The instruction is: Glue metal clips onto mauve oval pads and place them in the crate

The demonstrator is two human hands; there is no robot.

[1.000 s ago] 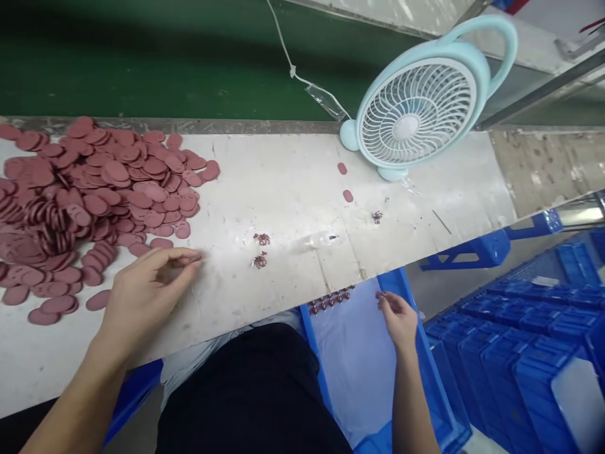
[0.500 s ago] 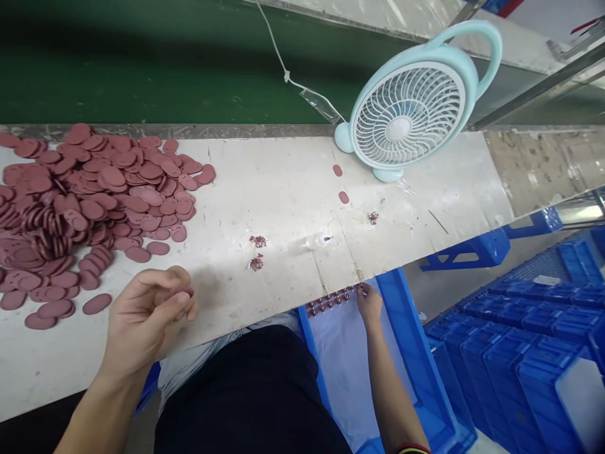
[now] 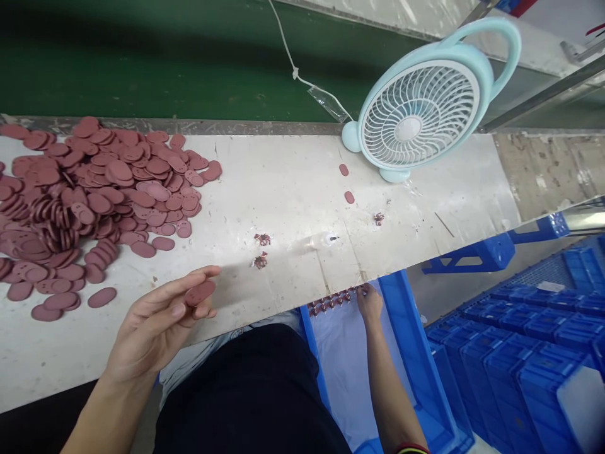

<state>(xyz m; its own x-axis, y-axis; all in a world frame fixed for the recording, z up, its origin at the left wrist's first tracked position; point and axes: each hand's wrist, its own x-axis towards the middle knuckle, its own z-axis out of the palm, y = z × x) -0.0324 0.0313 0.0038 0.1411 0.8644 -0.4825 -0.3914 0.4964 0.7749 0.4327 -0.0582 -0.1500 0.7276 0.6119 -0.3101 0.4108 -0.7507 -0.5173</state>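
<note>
My left hand (image 3: 155, 321), above the white table by the front edge, pinches a flat reddish-brown oval piece (image 3: 200, 293) between thumb and fingers. Left of it spreads a big heap of similar oval pieces (image 3: 118, 170). My right hand (image 3: 370, 302) reaches down into a blue crate (image 3: 416, 353) lined with a white sheet (image 3: 343, 359). Its fingers are closed at the right end of a row of small dark red figures (image 3: 331, 302); what they grip is hidden. Two small dark red figures (image 3: 260, 260) lie mid-table, near a small white bottle with a dark tip (image 3: 326, 239).
A light blue fan (image 3: 420, 107) stands at the table's back, its cord running over the green surface (image 3: 189, 63). Two loose ovals (image 3: 349, 197) and another small figure (image 3: 379, 219) lie before it. Stacked blue crates (image 3: 520, 353) fill the floor at right.
My left hand has moved right, away from the heap, and turned so the oval's face shows. The right hand stays at the row's end. The view has shifted slightly.
</note>
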